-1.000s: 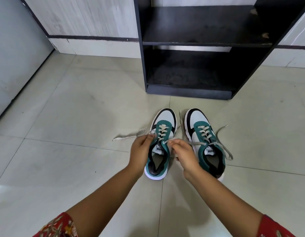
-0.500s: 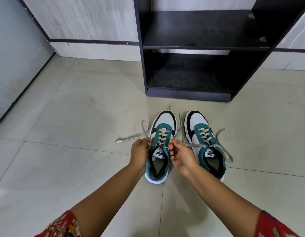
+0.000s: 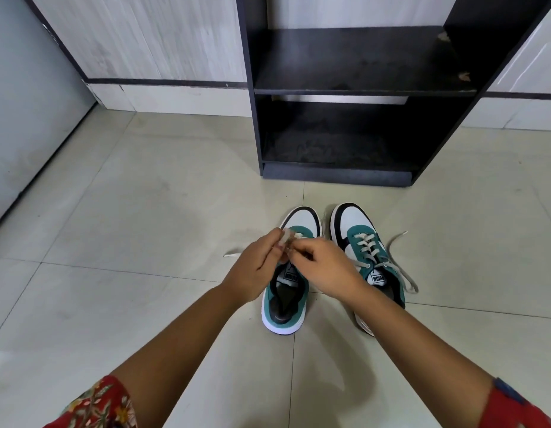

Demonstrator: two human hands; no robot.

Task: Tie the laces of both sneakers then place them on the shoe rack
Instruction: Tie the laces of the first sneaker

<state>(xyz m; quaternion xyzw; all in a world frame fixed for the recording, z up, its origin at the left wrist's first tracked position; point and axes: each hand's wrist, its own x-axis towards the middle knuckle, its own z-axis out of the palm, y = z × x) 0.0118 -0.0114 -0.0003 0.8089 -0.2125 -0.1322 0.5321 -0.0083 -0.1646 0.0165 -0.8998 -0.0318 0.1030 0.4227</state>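
Note:
Two green, white and black sneakers stand side by side on the floor tiles, toes toward the rack. Over the left sneaker my left hand and my right hand meet, each pinching a pale lace end; the laces blur between my fingers and hide the eyelets. One lace tip pokes out to the left of my left hand. The right sneaker has loose laces trailing to its right. The black shoe rack stands just beyond, with two bare shelves.
Pale floor tiles spread to the left and right of the sneakers. A grey door or panel runs along the left, and a wall with a dark stripe stands behind the rack.
Both hands have come together above the left sneaker's tongue, pulling its lace ends inward and up. The long lace that lay out to the left is now mostly gathered.

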